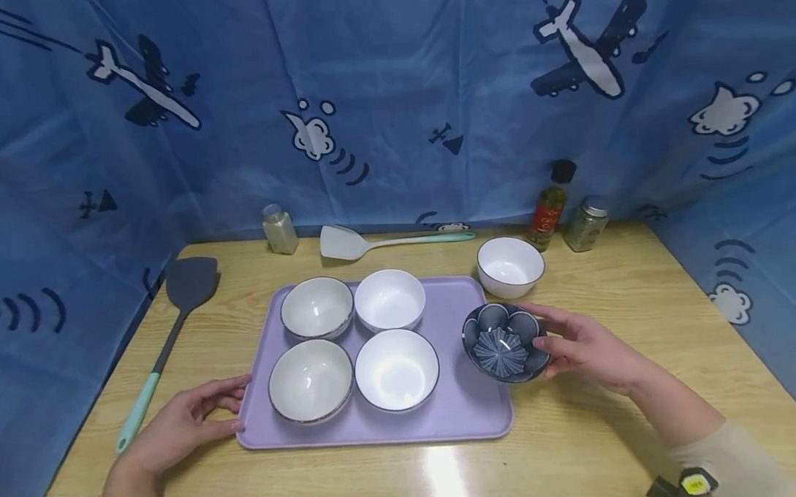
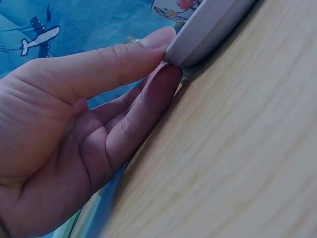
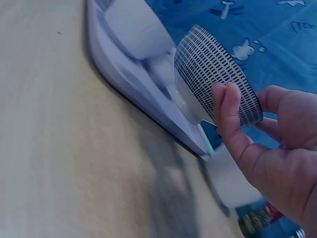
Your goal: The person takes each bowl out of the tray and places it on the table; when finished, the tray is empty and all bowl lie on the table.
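Right hand [image 1: 589, 348] grips a blue patterned bowl [image 1: 504, 341] over the tray [image 1: 469, 414] edge; open left hand [image 1: 180, 428] steadies it; lower gently.

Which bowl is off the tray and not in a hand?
The plain white bowl standing on the table behind the tray; four sit on it, and the right hand holds the blue patterned bowl.

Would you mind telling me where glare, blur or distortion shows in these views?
Head view: ceiling light glares on the table, and the wide lens bows its edges. Left wrist view: tabletop smeared soft. Right wrist view: foreground wood blurred, the patterned bowl fairly sharp.
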### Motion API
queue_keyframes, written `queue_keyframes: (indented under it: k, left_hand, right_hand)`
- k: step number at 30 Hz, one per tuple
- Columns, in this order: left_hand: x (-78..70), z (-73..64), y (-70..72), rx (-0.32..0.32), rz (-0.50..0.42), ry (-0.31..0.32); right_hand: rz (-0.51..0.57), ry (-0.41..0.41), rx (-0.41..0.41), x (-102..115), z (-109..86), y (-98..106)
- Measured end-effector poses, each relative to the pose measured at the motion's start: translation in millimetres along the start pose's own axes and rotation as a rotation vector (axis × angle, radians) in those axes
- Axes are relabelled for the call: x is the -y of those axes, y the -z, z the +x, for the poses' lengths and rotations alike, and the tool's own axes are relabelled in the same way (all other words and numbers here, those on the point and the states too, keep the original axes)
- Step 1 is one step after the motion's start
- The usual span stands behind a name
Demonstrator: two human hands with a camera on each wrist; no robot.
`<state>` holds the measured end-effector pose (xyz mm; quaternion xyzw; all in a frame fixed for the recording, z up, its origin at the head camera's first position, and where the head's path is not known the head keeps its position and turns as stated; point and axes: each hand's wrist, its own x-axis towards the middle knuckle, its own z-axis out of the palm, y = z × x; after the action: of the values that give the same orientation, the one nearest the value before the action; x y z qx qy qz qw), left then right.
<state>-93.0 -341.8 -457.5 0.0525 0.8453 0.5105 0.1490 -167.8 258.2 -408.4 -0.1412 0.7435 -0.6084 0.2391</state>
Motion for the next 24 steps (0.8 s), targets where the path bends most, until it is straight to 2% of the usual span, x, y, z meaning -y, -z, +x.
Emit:
queue_keyframes:
  k: [5, 11, 16, 20, 24]
  left_hand:
    - [1.6, -0.9, -1.0, -0.003, 0.001, -0.005]
    - [2.4, -1.0, 0.4, -0.009, 0.017, -0.014]
    - [-0.2, 0.1, -0.9, -0.006, 0.010, 0.007]
    - [-0.4, 0.2, -1.7, -0.002, 0.012, -0.001]
    - [0.6, 0.9, -0.3, -0.003, 0.017, -0.001]
  right_hand:
    - [0.007, 0.049, -0.036, 2.0, -6.8, 22.4]
    - [0.122, 0.106, -0.059, 0.7, -11.1, 50.6]
    - [0.153, 0.100, -0.121, -6.3, -13.9, 76.9]
    - [0.170, 0.083, -0.171, -13.8, -16.0, 92.9]
    - [0.181, 0.088, -0.180, -21.1, -16.4, 106.1]
